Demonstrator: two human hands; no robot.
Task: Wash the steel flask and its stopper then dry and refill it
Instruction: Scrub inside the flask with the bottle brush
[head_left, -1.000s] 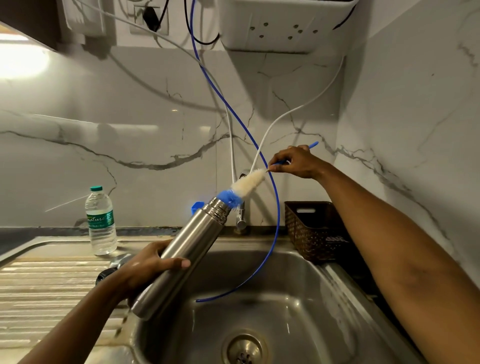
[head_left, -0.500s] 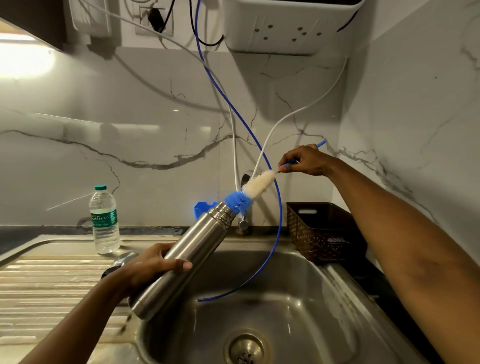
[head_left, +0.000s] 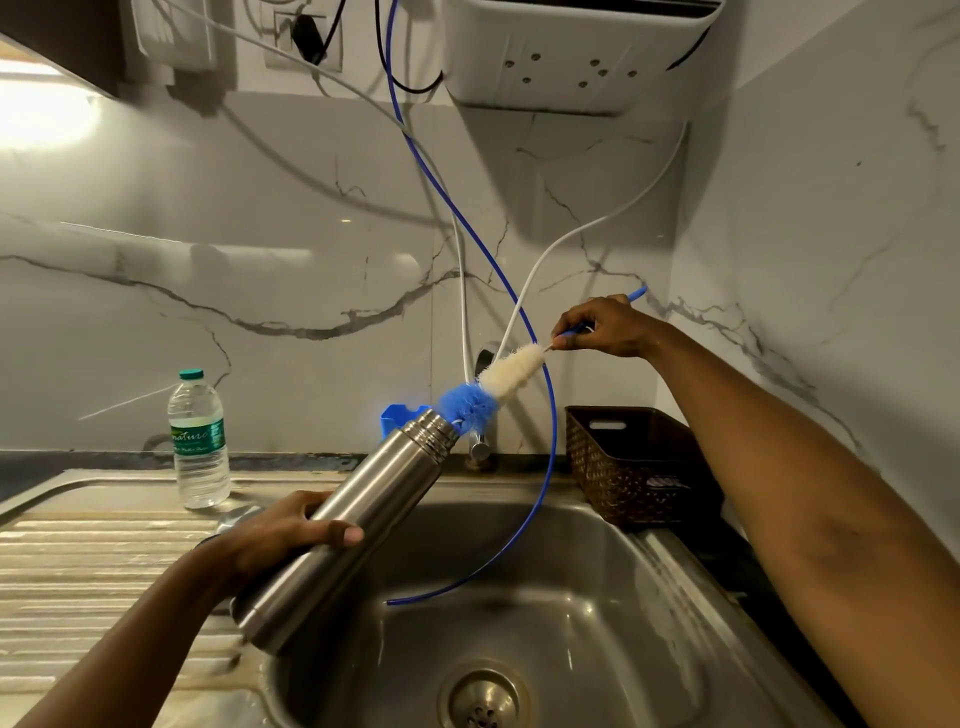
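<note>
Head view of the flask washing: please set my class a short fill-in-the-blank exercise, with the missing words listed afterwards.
The left hand holds the steel flask tilted over the ____.
The right hand pinches the bottle brush, whose blue bristles are at the flask's ____.
The plastic water bottle stands ____ left of the flask.
The brown basket sits to the flask's ____.
Missing words: sink, mouth, upright, right.

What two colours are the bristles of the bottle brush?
Blue at the tip, cream-white nearer the handle; the bottle brush shows clearly in the head view.
</note>
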